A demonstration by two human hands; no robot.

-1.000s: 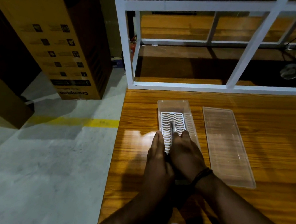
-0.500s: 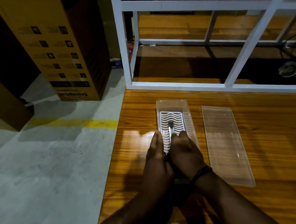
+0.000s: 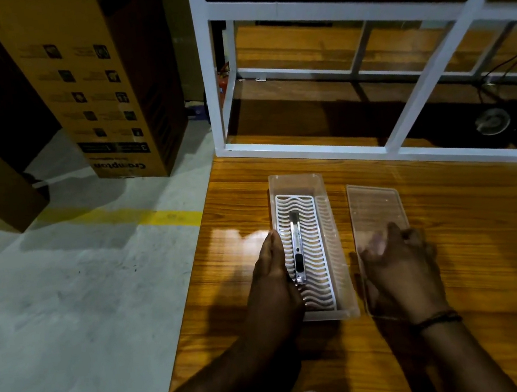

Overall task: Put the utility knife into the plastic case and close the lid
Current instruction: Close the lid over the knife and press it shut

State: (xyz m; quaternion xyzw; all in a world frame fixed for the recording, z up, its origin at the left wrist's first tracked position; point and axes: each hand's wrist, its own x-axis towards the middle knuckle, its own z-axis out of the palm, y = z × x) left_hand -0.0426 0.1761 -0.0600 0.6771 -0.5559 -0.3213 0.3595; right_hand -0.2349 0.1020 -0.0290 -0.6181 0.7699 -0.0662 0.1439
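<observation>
Support: wooden table (image 3: 472, 233), glossy orange-brown grain, near-left corner region in view. Directly on it: clear plastic case (image 3: 340, 251), long axis running away from the person, its left wall against the left hand (image 3: 273, 279). Clear lid (image 3: 375, 203) lies flat just right of the case, parallel to it, apart; its near half sits under the right hand (image 3: 402, 272). White metal frame (image 3: 310, 149) stands on the table beyond both hands.
</observation>
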